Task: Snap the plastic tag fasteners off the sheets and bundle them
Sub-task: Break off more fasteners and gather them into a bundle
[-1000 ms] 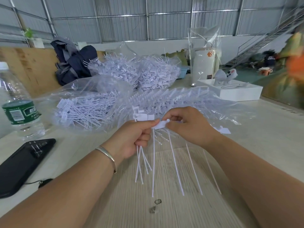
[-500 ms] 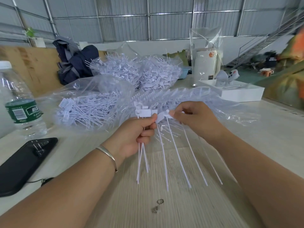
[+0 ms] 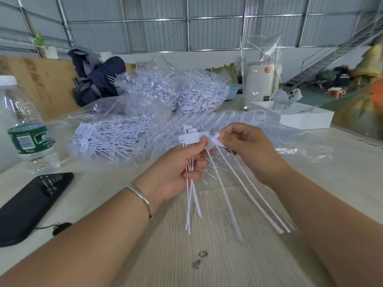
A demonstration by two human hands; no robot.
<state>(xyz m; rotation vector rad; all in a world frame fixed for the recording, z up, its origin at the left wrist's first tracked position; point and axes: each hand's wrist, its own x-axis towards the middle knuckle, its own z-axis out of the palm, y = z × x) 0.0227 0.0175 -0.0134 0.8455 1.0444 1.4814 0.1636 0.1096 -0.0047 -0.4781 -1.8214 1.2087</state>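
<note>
My left hand (image 3: 182,168) grips a small bundle of white tag fasteners (image 3: 191,200), heads up by the thumb and thin tails hanging toward the table. My right hand (image 3: 248,150) pinches the head end of a short strip of fasteners (image 3: 228,195) right beside the bundle; its long tails slant down to the right. Behind my hands lies a clear bag with uncut fastener sheets (image 3: 232,121). To the left a clear bag holds loose fasteners (image 3: 107,137). Two heaps of fasteners (image 3: 176,90) sit further back.
A water bottle (image 3: 24,129) stands at the left edge, a black phone (image 3: 31,204) lies in front of it. A dark bag (image 3: 97,79) sits at the back left, a white box (image 3: 300,117) and a wrapped white cylinder (image 3: 261,83) at the back right.
Both hands have risen a little and my right hand has drawn its strip away from the left hand's bundle; the tails now swing out to the right.
</note>
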